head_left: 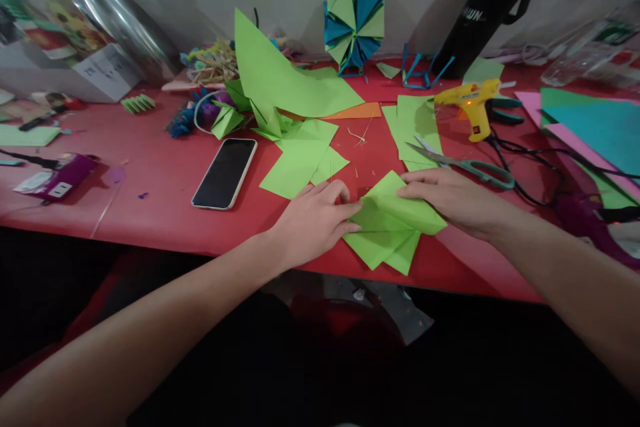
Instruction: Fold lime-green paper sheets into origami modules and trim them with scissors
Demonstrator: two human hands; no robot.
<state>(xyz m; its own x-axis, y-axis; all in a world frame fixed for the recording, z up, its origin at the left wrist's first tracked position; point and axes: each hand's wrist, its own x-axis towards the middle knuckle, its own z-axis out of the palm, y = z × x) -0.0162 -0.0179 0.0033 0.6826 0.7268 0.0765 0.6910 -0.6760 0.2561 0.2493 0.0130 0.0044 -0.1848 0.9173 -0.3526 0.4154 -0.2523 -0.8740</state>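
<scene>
A bright green paper sheet [400, 207], partly folded over, lies near the front edge of the red table on top of other green paper pieces [373, 255]. My left hand [320, 217] pinches the sheet's left side between thumb and fingers. From the other side, my right hand [443, 195] grips the upper right part of the same sheet, its thumb hidden. Just beyond lie more green squares [300, 157]. Scissors [463, 163] with grey-green handles rest beside my right hand, their blades over another green paper stack [413, 130].
A phone [225, 173] lies left of the squares. Behind stand a large curled green sheet [290, 83], a blue-green folded paper ball [355, 23] and a black bottle [490, 10]. A yellow glue gun [473, 107] and its black cord lie right, near coloured sheets [595, 127].
</scene>
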